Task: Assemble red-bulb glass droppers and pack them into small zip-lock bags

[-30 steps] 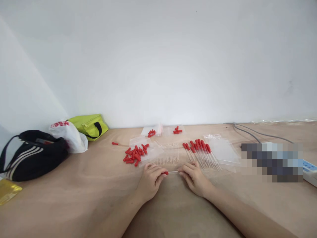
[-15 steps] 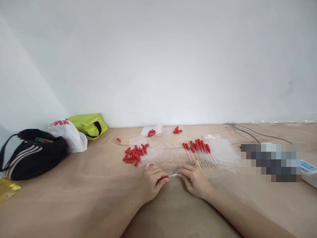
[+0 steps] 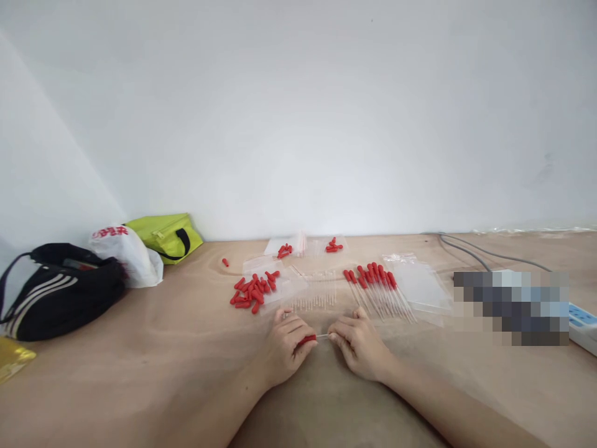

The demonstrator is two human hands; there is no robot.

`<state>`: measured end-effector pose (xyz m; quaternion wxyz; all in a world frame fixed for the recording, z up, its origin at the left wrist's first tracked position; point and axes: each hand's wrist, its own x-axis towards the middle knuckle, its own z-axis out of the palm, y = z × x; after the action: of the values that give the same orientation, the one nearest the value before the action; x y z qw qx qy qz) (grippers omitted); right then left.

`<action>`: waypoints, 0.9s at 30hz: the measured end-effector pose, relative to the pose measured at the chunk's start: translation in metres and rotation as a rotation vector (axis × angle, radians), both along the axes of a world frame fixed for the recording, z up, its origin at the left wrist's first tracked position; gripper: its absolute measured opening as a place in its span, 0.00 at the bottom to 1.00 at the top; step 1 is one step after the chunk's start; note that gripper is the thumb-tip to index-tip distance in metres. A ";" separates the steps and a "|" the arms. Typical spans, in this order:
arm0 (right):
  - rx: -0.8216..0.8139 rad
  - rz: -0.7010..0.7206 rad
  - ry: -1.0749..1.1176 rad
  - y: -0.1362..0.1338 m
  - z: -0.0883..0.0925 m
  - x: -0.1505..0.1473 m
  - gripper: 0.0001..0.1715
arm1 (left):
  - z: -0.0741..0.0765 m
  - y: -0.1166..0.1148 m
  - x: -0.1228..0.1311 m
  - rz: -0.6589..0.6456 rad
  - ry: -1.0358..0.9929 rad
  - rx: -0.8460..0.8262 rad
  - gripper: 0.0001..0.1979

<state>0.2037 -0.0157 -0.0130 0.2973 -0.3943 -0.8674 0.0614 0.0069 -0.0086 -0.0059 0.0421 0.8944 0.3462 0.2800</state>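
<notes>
Near the front of the table, my left hand (image 3: 290, 350) is closed on a red rubber dropper bulb (image 3: 306, 340). My right hand (image 3: 357, 343) pinches a thin glass dropper tube (image 3: 322, 336), whose left end meets the bulb's mouth; how deep it sits cannot be seen. Beyond my left hand lies a pile of loose red bulbs (image 3: 252, 290) on a clear bag. Bare glass tubes (image 3: 314, 287) rest in a row beyond both hands. Droppers with red bulbs fitted (image 3: 375, 280) lie side by side past my right hand.
Clear zip bags (image 3: 422, 283) lie at the right. Small groups of red bulbs (image 3: 284, 251) sit near the wall, and one lone bulb (image 3: 225, 262) lies left. A black bag (image 3: 65, 292), white plastic bag (image 3: 128, 255) and green bag (image 3: 163, 236) stand left; a power strip (image 3: 583, 323) is right.
My right hand has moved slightly left, toward my left hand. Less of the glass tube shows between them, and its end is now at the red bulb.
</notes>
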 end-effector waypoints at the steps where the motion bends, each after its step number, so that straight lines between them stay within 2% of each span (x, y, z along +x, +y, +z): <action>1: 0.017 0.003 -0.017 0.001 0.001 0.000 0.15 | 0.001 0.000 -0.001 0.008 0.006 -0.001 0.09; 5: 0.127 -0.004 -0.155 0.002 0.010 0.000 0.13 | 0.004 0.003 -0.004 0.062 0.002 0.030 0.07; 7: 0.155 -0.067 -0.197 0.005 0.012 0.003 0.13 | 0.005 0.005 -0.007 0.143 -0.017 0.070 0.08; 11: 0.105 -0.416 -0.144 0.023 0.010 0.014 0.14 | 0.002 0.016 -0.019 0.437 -0.144 0.171 0.10; 14: 0.037 -0.641 -0.137 0.042 0.007 0.019 0.12 | 0.002 0.031 -0.038 0.679 -0.261 0.193 0.09; 16: 0.009 -0.720 -0.160 0.052 0.006 0.019 0.10 | 0.006 0.045 -0.056 0.833 -0.283 0.149 0.11; 18: -0.007 -0.757 -0.192 0.057 0.005 0.017 0.08 | 0.013 0.064 -0.078 1.007 -0.201 0.054 0.13; 19: -0.013 -0.760 -0.208 0.058 0.005 0.016 0.07 | 0.016 0.074 -0.089 1.052 -0.186 0.035 0.14; 23: -0.010 -0.717 -0.229 0.056 0.003 0.013 0.07 | 0.026 0.122 -0.124 1.110 -0.115 -0.072 0.17; 27: 0.000 -0.698 -0.217 0.055 0.003 0.012 0.07 | 0.024 0.159 -0.139 1.081 -0.065 -0.163 0.19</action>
<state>0.2159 0.0391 -0.0105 0.2066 -0.6709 -0.7070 -0.0862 -0.1323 0.1499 0.0186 -0.0281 0.5738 0.7756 0.2614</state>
